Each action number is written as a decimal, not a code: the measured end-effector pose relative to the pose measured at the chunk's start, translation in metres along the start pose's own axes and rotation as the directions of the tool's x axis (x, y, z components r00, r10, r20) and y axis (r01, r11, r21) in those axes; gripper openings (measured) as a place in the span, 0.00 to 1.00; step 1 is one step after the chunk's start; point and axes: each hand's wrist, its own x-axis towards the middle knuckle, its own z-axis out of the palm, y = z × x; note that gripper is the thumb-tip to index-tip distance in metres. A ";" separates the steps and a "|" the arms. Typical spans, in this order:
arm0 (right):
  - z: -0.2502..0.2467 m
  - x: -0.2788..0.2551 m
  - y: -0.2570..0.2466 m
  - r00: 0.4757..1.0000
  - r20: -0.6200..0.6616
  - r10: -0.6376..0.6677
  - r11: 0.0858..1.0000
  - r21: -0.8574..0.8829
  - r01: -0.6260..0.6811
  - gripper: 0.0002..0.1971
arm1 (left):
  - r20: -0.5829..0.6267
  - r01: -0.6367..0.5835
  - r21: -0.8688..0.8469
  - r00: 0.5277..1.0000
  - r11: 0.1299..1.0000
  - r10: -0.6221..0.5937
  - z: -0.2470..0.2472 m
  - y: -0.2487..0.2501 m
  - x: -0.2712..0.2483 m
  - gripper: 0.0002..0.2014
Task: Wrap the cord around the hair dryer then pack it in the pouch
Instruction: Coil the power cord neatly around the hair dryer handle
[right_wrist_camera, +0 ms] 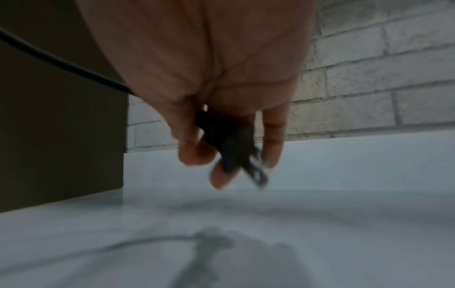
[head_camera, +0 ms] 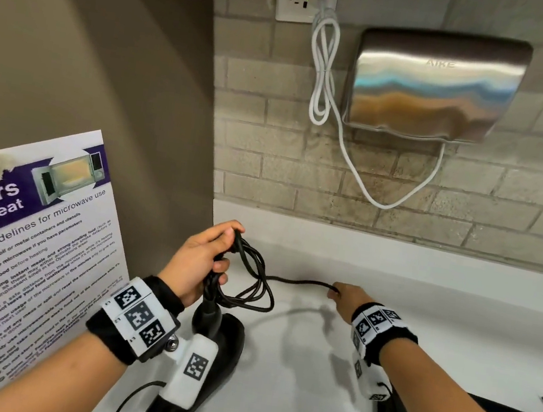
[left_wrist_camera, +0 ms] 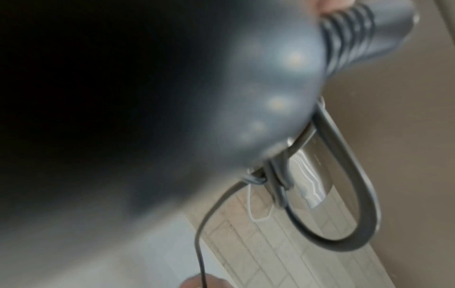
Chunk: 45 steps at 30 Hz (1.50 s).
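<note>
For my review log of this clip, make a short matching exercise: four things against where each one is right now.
Things:
1. plug
2. cord loops
3. white cable
4. poster

Places:
A. hanging on the brick wall
B. pinched in the right hand
C. leaning at the far left
D. gathered in the left hand

Pairs: 1-B, 2-D, 3-A, 4-C
</note>
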 end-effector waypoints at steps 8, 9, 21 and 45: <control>0.014 -0.027 -0.069 0.850 -0.002 -0.527 0.817 0.275 0.507 0.20 | 0.041 -0.043 0.065 0.998 0.997 0.041 0.013 -0.005 -0.002 0.08; 0.014 -0.031 -0.078 0.800 -0.001 -0.601 0.754 0.332 0.567 0.20 | 0.034 -0.051 0.066 0.998 0.997 0.048 0.012 -0.005 -0.002 0.08; 0.010 -0.045 -0.112 0.751 -0.077 -0.655 0.560 0.618 0.552 0.22 | 0.019 -0.144 0.109 0.990 0.984 0.143 0.000 0.000 -0.006 0.09; 0.004 -0.032 -0.109 0.840 -0.193 -0.507 0.671 0.523 0.525 0.09 | 0.030 -0.019 0.089 0.999 0.996 0.016 0.005 0.012 -0.012 0.07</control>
